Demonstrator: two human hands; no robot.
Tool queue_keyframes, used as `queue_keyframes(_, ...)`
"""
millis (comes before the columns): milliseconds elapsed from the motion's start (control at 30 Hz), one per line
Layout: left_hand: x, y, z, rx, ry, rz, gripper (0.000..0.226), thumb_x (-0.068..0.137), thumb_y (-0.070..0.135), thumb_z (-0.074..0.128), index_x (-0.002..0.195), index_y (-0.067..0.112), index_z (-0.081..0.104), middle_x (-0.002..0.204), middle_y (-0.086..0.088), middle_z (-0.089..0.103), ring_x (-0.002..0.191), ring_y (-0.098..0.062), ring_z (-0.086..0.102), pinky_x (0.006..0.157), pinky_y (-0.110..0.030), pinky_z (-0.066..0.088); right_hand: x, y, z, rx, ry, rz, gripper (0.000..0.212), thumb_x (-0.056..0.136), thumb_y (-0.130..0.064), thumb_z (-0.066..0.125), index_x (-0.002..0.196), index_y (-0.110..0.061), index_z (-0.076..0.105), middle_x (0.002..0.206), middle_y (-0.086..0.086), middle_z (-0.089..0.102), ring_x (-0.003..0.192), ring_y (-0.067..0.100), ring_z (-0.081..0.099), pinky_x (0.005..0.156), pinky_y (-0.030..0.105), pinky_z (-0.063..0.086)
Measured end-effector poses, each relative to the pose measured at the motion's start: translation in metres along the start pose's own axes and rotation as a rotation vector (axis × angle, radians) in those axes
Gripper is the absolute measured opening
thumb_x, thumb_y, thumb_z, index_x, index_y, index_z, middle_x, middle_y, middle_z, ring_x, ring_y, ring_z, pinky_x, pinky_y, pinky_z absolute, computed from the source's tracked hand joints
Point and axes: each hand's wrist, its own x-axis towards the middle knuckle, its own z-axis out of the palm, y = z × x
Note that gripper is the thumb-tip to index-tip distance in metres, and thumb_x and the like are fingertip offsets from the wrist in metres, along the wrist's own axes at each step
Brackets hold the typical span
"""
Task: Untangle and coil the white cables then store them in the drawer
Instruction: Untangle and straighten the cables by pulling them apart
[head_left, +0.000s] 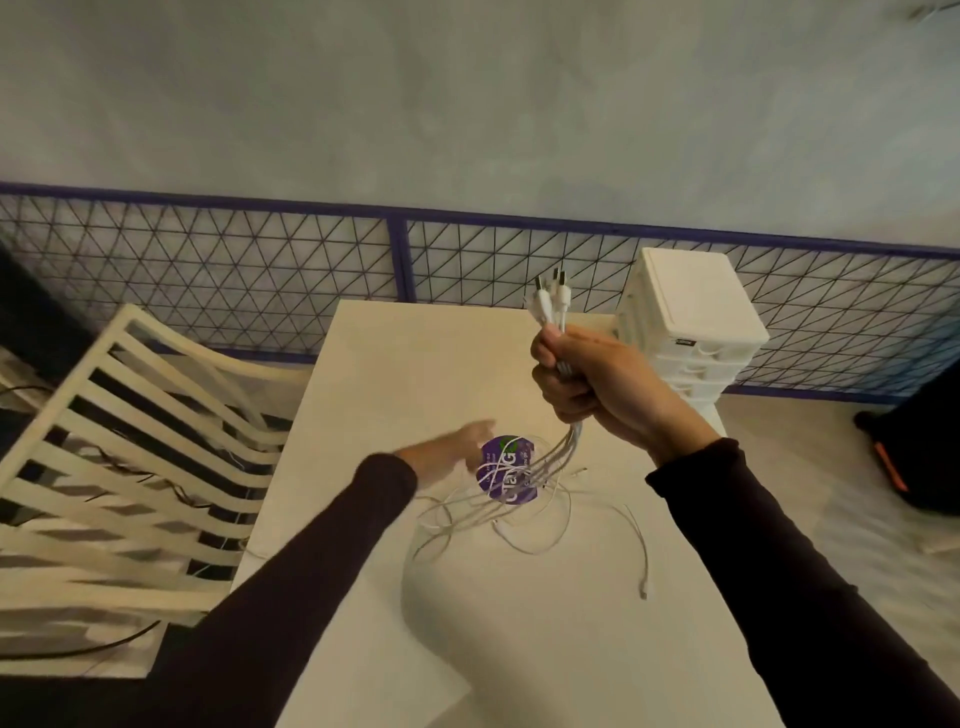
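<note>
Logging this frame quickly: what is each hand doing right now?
Left hand: open, fingers extended, holding nothing.
Right hand: closed around the bundle of white cables.

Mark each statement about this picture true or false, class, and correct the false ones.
1. The right grip holds a bundle of white cables with the plugs pointing up. True.
2. The left grip holds a neatly coiled cable. False: it is open and holds nothing.
3. The chair stands to the right of the table. False: it stands to the left.
4. A purple disc lies on the table with loose cable strands crossing over it. True.
</note>
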Motion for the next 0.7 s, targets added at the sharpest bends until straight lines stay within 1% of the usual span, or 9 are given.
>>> queue_keyframes(67,-0.018,0.042,-0.009,-0.265,0.025,0.215,0.073,0.072,0.022,0.052,0.142,0.024,0.030,0.142,-0.005,0.039,0.139,-0.019,0.030,0.111,-0.028,0.020,-0.002,0.008,0.000,0.021,-0.036,0.043,0.033,0.101,-0.028,0.029,0.071,-0.017,0.040,0.048,-0.010,0.030,0.040,0.004,0.020,0.037,0.013,0.020)
queue_keyframes(133,-0.032,0.075,-0.010,-0.397,0.080,0.420,0.048,0.092,0.024,0.037,0.140,0.029,0.035,0.145,-0.003,0.041,0.138,-0.020,0.034,0.116,-0.036,0.019,-0.002,0.015,0.001,0.045,-0.085,0.083,0.030,0.098,-0.029,0.033,0.072,-0.016,0.040,0.048,-0.010,0.032,0.039,0.003,0.021,0.037,0.014,0.020)
queue_keyframes(233,-0.045,0.113,0.001,-0.302,0.052,0.601,0.040,0.098,0.025,0.028,0.135,0.023,0.043,0.135,-0.001,0.052,0.131,-0.020,0.046,0.108,-0.034,0.038,-0.002,0.021,0.004,0.031,-0.149,0.118,0.028,0.095,-0.030,0.034,0.073,-0.015,0.042,0.049,-0.009,0.035,0.040,0.004,0.022,0.037,0.015,0.020)
queue_keyframes(300,-0.048,0.123,0.012,-0.236,0.028,0.639,0.038,0.099,0.025,0.029,0.128,0.013,0.052,0.125,-0.004,0.059,0.121,-0.020,0.055,0.101,-0.027,0.044,-0.001,0.022,0.007,0.010,-0.182,0.121,0.029,0.096,-0.029,0.035,0.073,-0.016,0.044,0.050,-0.007,0.036,0.041,0.006,0.021,0.037,0.018,0.018)
queue_keyframes(400,-0.046,0.126,0.026,-0.224,0.159,0.636,0.034,0.101,0.014,0.033,0.107,-0.003,0.061,0.101,-0.012,0.068,0.096,-0.017,0.067,0.092,-0.022,0.050,-0.001,0.021,0.010,0.026,-0.204,0.109,0.029,0.096,-0.028,0.035,0.075,-0.013,0.048,0.050,0.000,0.040,0.040,0.011,0.025,0.037,0.020,0.021)
queue_keyframes(467,-0.045,0.125,0.032,-0.264,0.254,0.640,0.034,0.101,0.014,0.035,0.092,-0.003,0.064,0.083,-0.009,0.070,0.084,-0.019,0.068,0.086,-0.023,0.054,-0.001,0.022,0.010,0.024,-0.207,0.092,0.028,0.097,-0.026,0.034,0.077,-0.012,0.048,0.053,0.003,0.042,0.040,0.014,0.030,0.038,0.021,0.027)
queue_keyframes(533,-0.045,0.120,0.034,-0.253,0.297,0.651,0.037,0.101,0.015,0.035,0.083,0.001,0.064,0.074,-0.006,0.070,0.084,-0.024,0.068,0.086,-0.025,0.054,-0.002,0.024,0.010,0.026,-0.189,0.097,0.027,0.097,-0.026,0.036,0.076,-0.013,0.048,0.053,0.002,0.040,0.041,0.013,0.028,0.039,0.020,0.027)
queue_keyframes(600,-0.049,0.117,0.033,-0.194,0.275,0.640,0.040,0.102,0.017,0.033,0.081,0.004,0.065,0.076,-0.005,0.072,0.087,-0.024,0.068,0.088,-0.026,0.054,-0.003,0.027,0.009,0.023,-0.175,0.130,0.027,0.096,-0.027,0.037,0.074,-0.015,0.047,0.054,-0.001,0.036,0.042,0.010,0.023,0.037,0.017,0.024)
queue_keyframes(700,-0.060,0.119,0.016,-0.043,0.131,0.546,0.047,0.102,0.023,0.024,0.098,0.006,0.068,0.104,-0.006,0.072,0.105,-0.016,0.065,0.094,-0.029,0.050,-0.006,0.025,0.004,-0.061,-0.194,0.197,0.027,0.096,-0.027,0.037,0.072,-0.017,0.046,0.053,-0.007,0.034,0.043,0.005,0.022,0.036,0.013,0.022)
